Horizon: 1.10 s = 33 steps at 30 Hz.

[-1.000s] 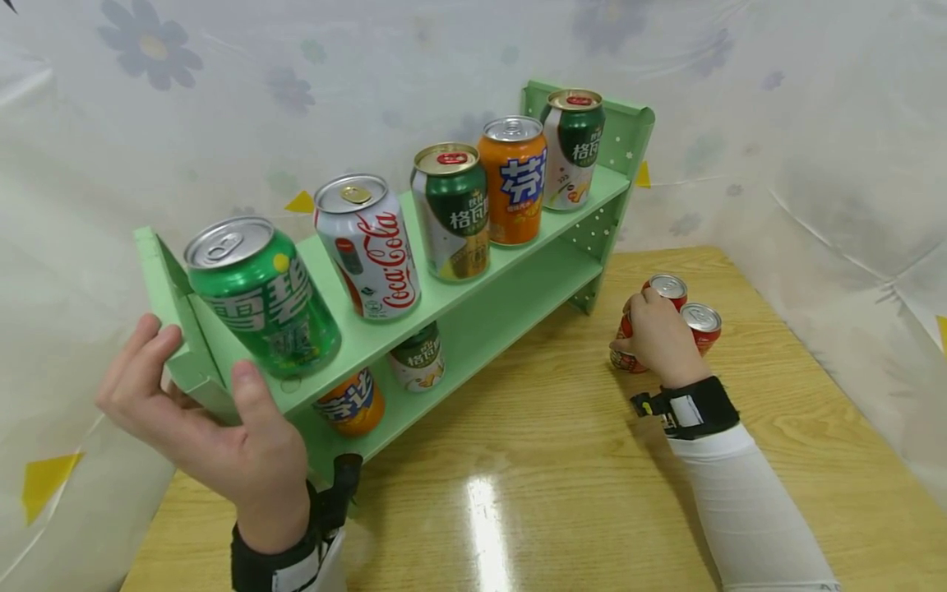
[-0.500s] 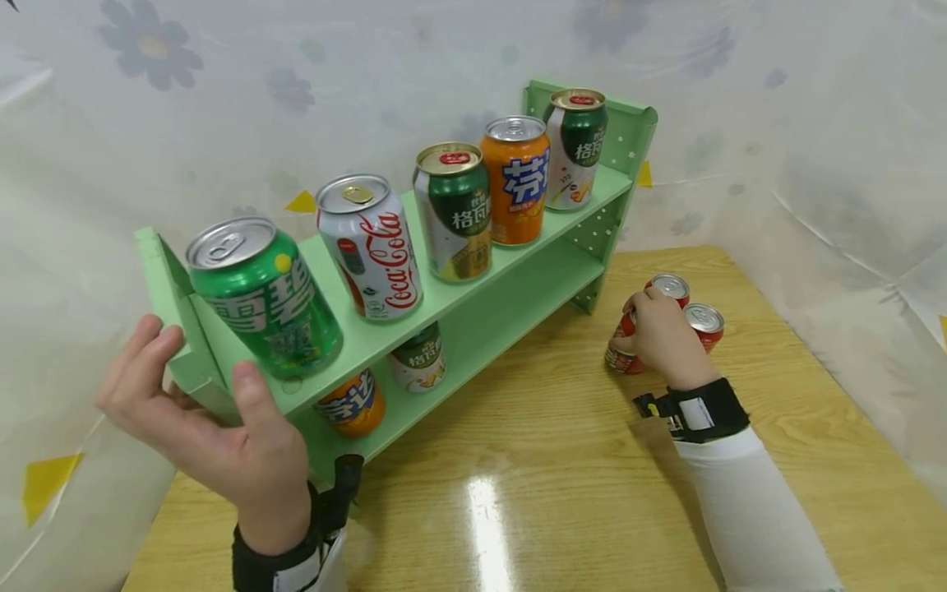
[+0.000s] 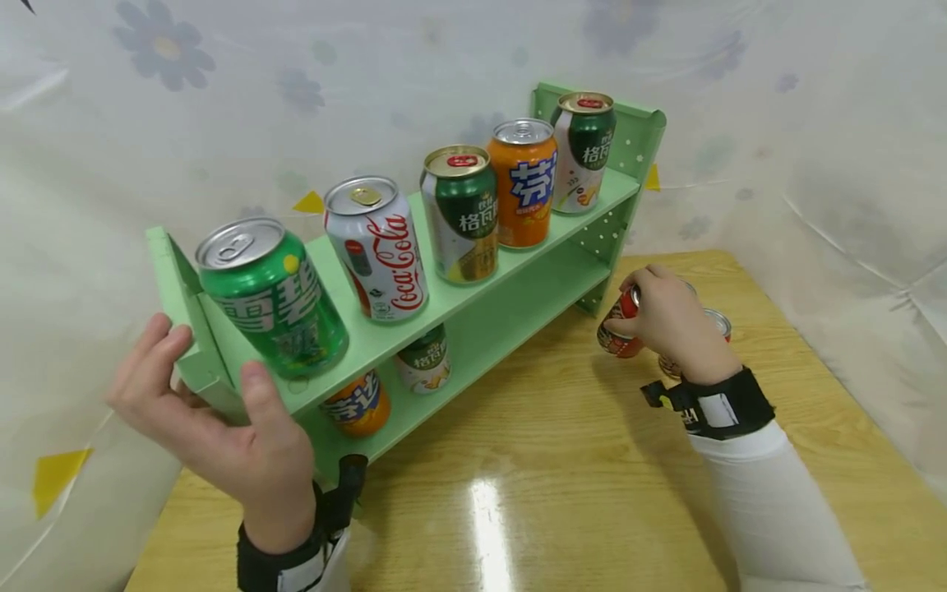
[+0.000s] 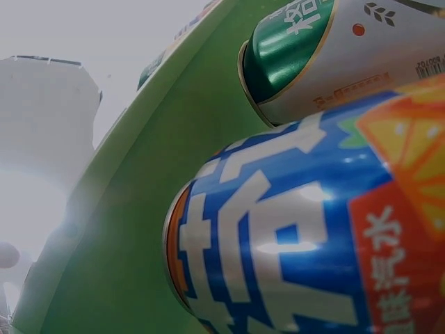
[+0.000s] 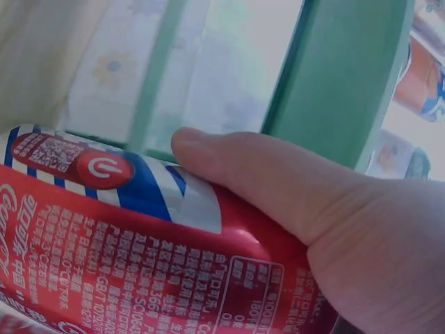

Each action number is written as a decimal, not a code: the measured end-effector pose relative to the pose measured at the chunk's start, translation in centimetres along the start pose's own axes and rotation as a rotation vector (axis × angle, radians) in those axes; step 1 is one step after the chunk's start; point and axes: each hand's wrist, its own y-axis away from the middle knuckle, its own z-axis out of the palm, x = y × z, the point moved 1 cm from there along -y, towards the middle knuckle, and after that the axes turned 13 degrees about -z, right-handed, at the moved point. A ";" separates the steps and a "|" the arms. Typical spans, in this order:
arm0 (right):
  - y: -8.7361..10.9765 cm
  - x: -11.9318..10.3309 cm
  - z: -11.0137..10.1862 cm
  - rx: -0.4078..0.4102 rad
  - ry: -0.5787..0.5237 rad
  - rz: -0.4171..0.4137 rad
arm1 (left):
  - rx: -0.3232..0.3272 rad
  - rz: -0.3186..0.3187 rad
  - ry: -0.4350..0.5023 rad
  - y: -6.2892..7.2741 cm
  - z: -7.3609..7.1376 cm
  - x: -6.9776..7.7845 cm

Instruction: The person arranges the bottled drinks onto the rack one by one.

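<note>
In the head view my right hand (image 3: 673,321) grips a red Coca-Cola can (image 3: 618,332), tilted above or at the table. The right wrist view shows my thumb (image 5: 243,163) pressed along this can's (image 5: 139,236) printed side. Red cans (image 3: 721,323) stand behind that hand, mostly hidden. My left hand (image 3: 222,427) rests against the left end of a green two-tier shelf (image 3: 414,325), its fingers outside the panel and its thumb extended in front. Nearest that thumb is a green Sprite can (image 3: 274,296) on the upper tier.
Along the upper tier stand a white Coca-Cola can (image 3: 379,251), green-and-white cans (image 3: 462,218) and an orange Fanta can (image 3: 522,185). Below are another Fanta can (image 3: 360,404) and a green-white can (image 3: 425,362). The wooden table (image 3: 562,460) meets a plastic-sheeted wall behind.
My right hand has drawn one red can leftward from the group, toward the shelf, and the can has tilted. The left hand keeps its place on the shelf end. The head view has shifted slightly.
</note>
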 end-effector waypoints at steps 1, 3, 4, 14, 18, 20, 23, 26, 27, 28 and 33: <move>-0.4 -0.2 -0.2 0.001 0.001 -0.007 | -0.004 -0.003 -0.003 0.0 0.0 0.0; -1.0 -0.6 -0.7 0.000 0.001 -0.019 | -0.007 -0.005 -0.005 0.0 -0.1 -0.1; -1.4 -0.9 -0.9 -0.001 0.003 -0.027 | -0.008 -0.005 -0.004 0.0 -0.1 -0.1; -3.9 -3.7 -2.5 -0.036 0.033 -0.104 | 0.000 -0.002 0.011 0.0 0.0 0.0; -4.6 -4.7 -2.6 -0.063 0.040 -0.104 | 0.007 0.005 0.013 0.0 0.1 0.1; -4.9 -5.1 -2.5 -0.067 0.039 -0.110 | 0.012 0.009 0.015 0.0 0.1 0.1; -5.3 -5.6 -2.3 -0.057 0.028 -0.127 | 0.015 0.011 0.013 0.0 0.0 0.1; -5.7 -5.9 -2.0 -0.045 0.009 -0.149 | 0.016 0.015 0.007 0.0 0.0 0.1; -5.8 -6.0 -1.9 -0.042 0.004 -0.155 | 0.016 0.016 0.008 0.0 0.0 0.1; -5.9 -6.1 -1.8 -0.041 -0.003 -0.160 | 0.017 0.018 0.008 0.0 0.0 0.1; -6.4 -6.4 -1.5 -0.023 -0.025 -0.188 | 0.015 0.017 0.005 0.0 0.0 0.0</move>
